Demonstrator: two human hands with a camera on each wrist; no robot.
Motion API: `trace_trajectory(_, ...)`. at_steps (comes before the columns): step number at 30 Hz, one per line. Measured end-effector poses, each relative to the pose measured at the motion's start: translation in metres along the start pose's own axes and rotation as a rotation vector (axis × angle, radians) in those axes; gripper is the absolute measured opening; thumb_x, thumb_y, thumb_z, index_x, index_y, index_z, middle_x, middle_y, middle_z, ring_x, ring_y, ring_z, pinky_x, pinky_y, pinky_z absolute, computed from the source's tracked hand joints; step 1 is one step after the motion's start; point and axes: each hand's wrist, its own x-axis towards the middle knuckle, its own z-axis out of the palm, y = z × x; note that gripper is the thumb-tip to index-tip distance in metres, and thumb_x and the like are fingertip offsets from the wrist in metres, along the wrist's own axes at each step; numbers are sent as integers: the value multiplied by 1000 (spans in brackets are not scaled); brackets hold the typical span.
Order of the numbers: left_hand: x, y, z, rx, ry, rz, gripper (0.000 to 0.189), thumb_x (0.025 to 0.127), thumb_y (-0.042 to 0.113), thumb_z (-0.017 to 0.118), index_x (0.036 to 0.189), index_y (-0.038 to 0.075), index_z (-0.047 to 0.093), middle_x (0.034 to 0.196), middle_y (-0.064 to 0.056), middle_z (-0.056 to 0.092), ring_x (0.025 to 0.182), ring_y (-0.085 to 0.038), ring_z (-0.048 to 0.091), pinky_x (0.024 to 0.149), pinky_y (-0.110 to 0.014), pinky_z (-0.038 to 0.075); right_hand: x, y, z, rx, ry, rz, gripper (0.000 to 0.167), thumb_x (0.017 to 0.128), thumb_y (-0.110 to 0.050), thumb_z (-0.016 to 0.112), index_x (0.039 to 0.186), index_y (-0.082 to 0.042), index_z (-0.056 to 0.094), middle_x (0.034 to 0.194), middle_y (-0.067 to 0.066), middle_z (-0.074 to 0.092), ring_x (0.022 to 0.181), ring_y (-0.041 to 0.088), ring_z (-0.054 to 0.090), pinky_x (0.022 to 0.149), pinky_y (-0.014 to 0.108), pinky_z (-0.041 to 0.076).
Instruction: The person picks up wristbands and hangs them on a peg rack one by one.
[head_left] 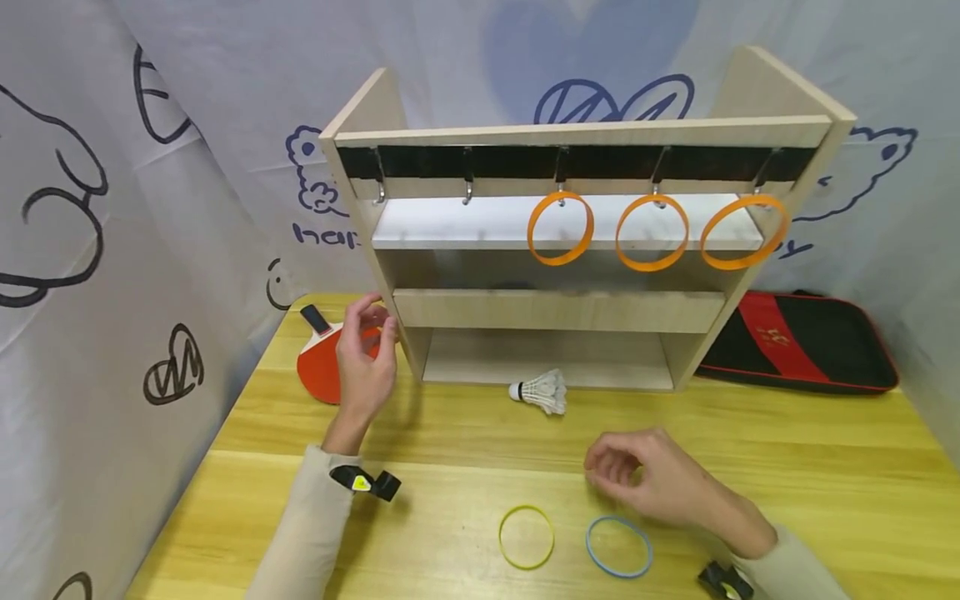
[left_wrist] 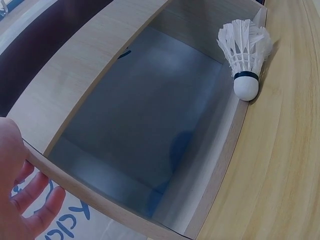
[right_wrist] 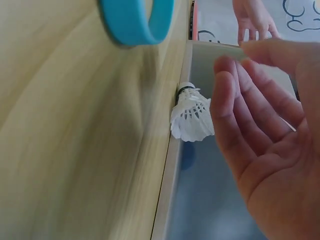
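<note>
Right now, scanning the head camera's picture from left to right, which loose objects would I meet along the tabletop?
Red paddle → yellow ring → blue ring → black-and-red case. I left out the shuttlecock, because it lines up almost directly with the yellow ring.

Bright head view, dimmer wrist views, soft shadows

On the white cloth backdrop (head_left: 225,208), blue handwritten letters (head_left: 325,237) read "hap" left of the pale wooden shelf unit (head_left: 558,310) and "y" right of it. The gold mark (head_left: 777,337) on the red-banded black case (head_left: 840,337) is too small to read.
</note>
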Motion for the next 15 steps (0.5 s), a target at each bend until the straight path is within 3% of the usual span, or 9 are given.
trace_trajectory(10, 0, -1, -1, 4, 0, 9, 37, 106, -7, 60, 143, -9, 55, 118, -30, 62, 105, -4, 61, 88, -11, 59, -15, 3, -10, -46, -99, 63, 11, 96, -15, 84, 100, -20, 75, 76, -19, 66, 66, -10, 54, 54, 19, 52)
trace_trajectory(15, 0, -1, -1, 2, -1, 5, 37, 106, -6, 60, 143, -8, 55, 117, -29, 62, 104, -4, 62, 87, -12, 59, -21, 6, -10, -66, -123, 56, 14, 97, -14, 83, 99, -24, 74, 74, -22, 64, 65, -11, 54, 53, 19, 52)
